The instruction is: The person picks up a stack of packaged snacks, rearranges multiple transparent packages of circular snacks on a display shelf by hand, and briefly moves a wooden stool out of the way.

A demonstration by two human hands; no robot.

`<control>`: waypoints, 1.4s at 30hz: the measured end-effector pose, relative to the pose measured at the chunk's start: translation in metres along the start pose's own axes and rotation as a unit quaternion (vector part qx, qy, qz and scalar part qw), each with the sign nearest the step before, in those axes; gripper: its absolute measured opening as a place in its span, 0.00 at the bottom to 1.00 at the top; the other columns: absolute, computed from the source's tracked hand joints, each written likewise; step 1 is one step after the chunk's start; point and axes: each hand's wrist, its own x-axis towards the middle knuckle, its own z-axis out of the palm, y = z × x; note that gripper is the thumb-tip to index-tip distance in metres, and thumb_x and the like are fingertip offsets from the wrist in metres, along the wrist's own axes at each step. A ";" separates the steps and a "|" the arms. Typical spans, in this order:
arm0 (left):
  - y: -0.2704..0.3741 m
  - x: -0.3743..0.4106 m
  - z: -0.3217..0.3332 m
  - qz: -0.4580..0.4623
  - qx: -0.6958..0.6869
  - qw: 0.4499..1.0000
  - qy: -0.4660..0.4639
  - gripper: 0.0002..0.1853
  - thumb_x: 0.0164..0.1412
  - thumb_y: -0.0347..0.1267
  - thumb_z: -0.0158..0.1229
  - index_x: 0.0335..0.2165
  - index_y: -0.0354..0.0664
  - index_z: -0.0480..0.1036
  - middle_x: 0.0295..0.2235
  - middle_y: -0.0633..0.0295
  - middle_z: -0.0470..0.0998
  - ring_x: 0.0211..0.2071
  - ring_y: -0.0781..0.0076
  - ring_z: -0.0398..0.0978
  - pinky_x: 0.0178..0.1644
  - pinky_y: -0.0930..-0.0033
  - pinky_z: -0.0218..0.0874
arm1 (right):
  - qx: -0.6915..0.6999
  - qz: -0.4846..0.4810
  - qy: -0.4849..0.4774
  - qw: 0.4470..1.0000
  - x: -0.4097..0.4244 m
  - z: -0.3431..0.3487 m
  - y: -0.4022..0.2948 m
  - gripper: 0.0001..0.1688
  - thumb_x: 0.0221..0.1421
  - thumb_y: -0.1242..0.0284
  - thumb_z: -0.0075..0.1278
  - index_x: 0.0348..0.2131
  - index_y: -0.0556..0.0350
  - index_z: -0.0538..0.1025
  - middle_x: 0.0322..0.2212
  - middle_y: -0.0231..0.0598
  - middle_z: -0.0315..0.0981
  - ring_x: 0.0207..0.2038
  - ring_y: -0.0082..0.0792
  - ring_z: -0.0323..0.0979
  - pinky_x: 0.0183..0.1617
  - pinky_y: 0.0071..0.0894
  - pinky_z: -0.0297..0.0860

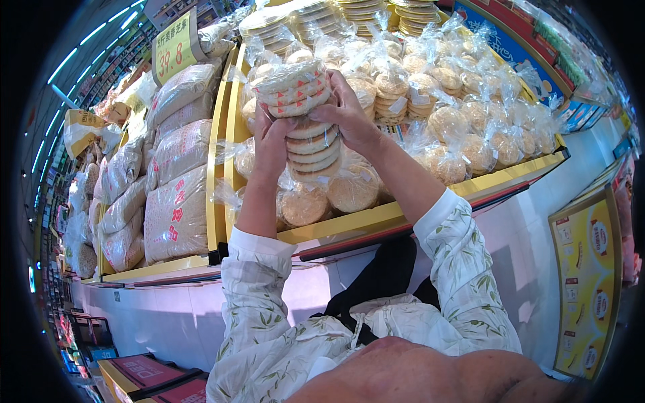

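Between my two hands is a clear plastic bag of stacked flatbreads [295,94], its film printed with red triangles, raised above a yellow-edged display bin. My left hand [272,138] grips its left side, the thumb across the lower front. On its right side my right hand [345,111] has its thumb on the front and fingers behind. Directly below the held bag stands another bagged stack of round flatbreads [312,151]; whether the two touch cannot be told. Bagged sesame-topped breads [352,191] lie under and around it.
Large bags of sesame seeds [176,211] are piled left of the yellow divider [219,151], under a green price sign [176,48]. The bin's yellow front rim [347,221] runs before my body. Many bagged breads [443,156] fill the right side. A yellow printed panel [584,287] stands at far right.
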 end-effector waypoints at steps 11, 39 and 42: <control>-0.008 0.001 -0.007 0.007 -0.035 0.999 -0.001 0.27 0.55 0.31 0.44 0.53 0.34 0.57 0.48 0.52 0.68 0.49 0.65 0.69 0.55 0.65 0.58 | 0.020 0.023 -0.037 0.999 -0.001 0.003 0.000 0.41 0.45 0.74 0.55 0.55 0.63 0.53 0.48 0.42 0.61 0.51 0.28 0.60 0.58 0.29 0.58; -0.003 0.000 -0.001 0.077 -0.012 0.997 -0.006 0.28 0.50 0.33 0.47 0.51 0.32 0.59 0.46 0.51 0.69 0.47 0.65 0.70 0.54 0.66 0.59 | 0.000 -0.006 -0.033 0.999 -0.003 0.008 -0.005 0.32 0.47 0.74 0.48 0.52 0.63 0.58 0.45 0.40 0.65 0.48 0.25 0.63 0.55 0.26 0.59; -0.001 0.001 0.000 0.079 -0.018 0.997 -0.004 0.31 0.49 0.32 0.48 0.52 0.32 0.57 0.46 0.51 0.69 0.48 0.66 0.69 0.55 0.66 0.58 | 0.016 -0.006 -0.021 1.000 -0.002 0.009 -0.005 0.31 0.45 0.74 0.53 0.49 0.63 0.60 0.42 0.39 0.65 0.46 0.25 0.63 0.54 0.27 0.60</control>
